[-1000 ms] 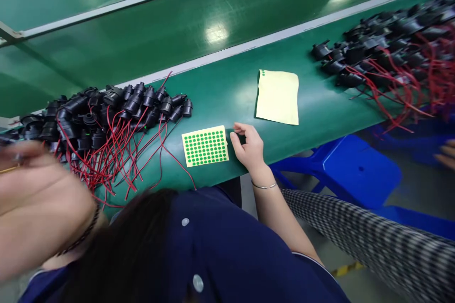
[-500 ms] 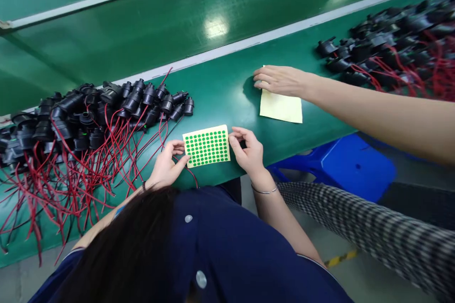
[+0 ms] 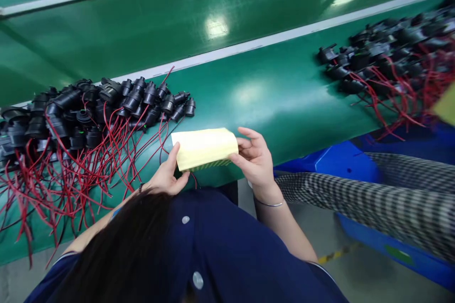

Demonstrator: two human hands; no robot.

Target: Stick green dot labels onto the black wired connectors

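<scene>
A sheet of green dot stickers [image 3: 206, 146] is curved over between my hands, its plain pale-yellow back facing up. Only a thin strip of the dotted side shows along its lower edge. My left hand [image 3: 168, 174] grips the sheet's left edge, thumb on top. At the right edge my right hand [image 3: 255, 160] pinches the sheet between thumb and fingers, with the index finger raised off it. To the left, close to my left hand, red and black wires [image 3: 106, 161] trail from a heap of black sockets [image 3: 131, 100].
More black sockets with red wires [image 3: 384, 57] lie on the green table [image 3: 284, 99] at the far right. A blue stool [image 3: 341, 163] and a person's checked clothing [image 3: 355, 182] are beside me. A yellow piece [image 3: 447, 104] shows at the right border.
The sheet in my hands has gone from flat, dots up, to bent over with its back up. The other person's arm has withdrawn from the table, and the plain yellow sheet there is gone.
</scene>
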